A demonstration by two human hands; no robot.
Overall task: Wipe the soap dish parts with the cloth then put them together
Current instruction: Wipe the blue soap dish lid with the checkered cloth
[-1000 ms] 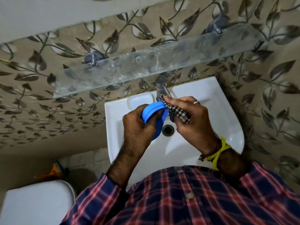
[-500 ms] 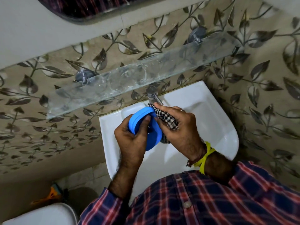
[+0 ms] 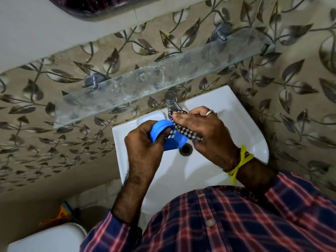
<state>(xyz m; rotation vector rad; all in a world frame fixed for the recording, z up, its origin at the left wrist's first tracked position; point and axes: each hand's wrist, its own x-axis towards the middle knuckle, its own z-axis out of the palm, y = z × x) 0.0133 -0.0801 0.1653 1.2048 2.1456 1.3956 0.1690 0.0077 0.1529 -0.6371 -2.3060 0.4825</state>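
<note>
a bathroom: white basin (image 3: pixel 245 124), tap (image 3: pixel 171 100), glass shelf (image 3: pixel 145 88).

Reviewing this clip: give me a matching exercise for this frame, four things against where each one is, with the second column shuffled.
Things:
1. blue soap dish part
2. checked cloth
3. glass shelf
4. drain

Places:
A. mounted on the leaf-patterned wall above the sink
B. gripped in the left hand
C. at the bottom of the sink basin
D. held in the right hand, against the blue part

Pairs: 1-B, 2-D, 3-A, 4-C
</note>
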